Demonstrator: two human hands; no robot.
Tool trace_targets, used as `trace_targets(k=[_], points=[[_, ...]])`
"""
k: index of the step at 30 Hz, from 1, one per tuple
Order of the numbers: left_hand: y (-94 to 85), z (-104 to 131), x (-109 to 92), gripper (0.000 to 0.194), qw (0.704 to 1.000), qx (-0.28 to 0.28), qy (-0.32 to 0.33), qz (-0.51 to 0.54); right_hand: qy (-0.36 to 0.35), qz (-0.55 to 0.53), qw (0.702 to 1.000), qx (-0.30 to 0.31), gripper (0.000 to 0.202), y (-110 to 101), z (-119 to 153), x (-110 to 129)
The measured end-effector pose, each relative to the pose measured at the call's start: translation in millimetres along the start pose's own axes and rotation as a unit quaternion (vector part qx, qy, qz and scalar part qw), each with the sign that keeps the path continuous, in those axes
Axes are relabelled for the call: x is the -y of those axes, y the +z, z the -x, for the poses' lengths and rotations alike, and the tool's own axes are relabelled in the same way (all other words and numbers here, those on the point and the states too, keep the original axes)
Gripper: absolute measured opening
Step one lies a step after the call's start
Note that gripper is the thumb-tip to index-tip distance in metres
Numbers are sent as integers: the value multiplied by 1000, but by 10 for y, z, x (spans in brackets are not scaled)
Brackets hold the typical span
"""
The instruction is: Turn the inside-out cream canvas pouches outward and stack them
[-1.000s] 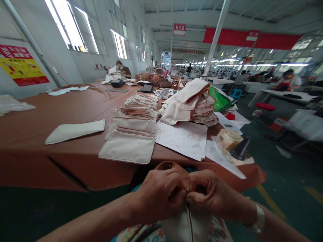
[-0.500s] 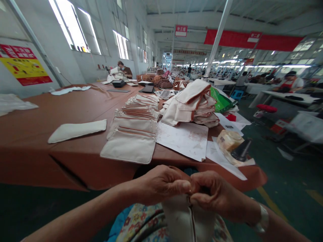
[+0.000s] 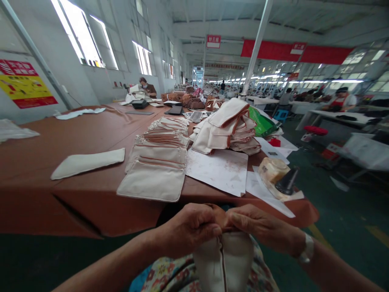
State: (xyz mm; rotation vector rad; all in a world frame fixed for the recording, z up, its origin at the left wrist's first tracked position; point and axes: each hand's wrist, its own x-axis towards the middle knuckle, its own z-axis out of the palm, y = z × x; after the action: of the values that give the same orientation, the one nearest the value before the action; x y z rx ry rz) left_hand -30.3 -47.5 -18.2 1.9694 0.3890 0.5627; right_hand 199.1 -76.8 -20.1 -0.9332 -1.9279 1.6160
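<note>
The cream piece (image 3: 237, 259), split by a dark central seam, lies over the floral cloth (image 3: 165, 269) on the person's lap, its upper end between the hands. The left hand (image 3: 193, 227) has its fingers curled and thumb pressed down, gripping the left of that end; the right hand (image 3: 267, 227), a pale band (image 3: 307, 248) at its wrist, pinches the other side with straighter fingers. Half a second ago the fingertips nearly met above the seam; now they stand apart, and more brown lining (image 3: 221, 215) shows between them. Beyond, on the brown table (image 3: 88, 188), the row of cream pouches (image 3: 153, 178), the white sheet (image 3: 219, 170) and, farther back, the heaped cream pieces (image 3: 226, 121) lie as before.
</note>
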Motion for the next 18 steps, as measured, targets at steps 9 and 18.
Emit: trace_targets(k=[9, 18], points=[[126, 97, 81, 43, 975, -129, -155, 98, -84, 186, 973, -104, 33, 42, -143, -40], [169, 193, -273, 34, 905, -398, -44, -143, -66, 188, 973, -114, 46, 256, -162, 669]])
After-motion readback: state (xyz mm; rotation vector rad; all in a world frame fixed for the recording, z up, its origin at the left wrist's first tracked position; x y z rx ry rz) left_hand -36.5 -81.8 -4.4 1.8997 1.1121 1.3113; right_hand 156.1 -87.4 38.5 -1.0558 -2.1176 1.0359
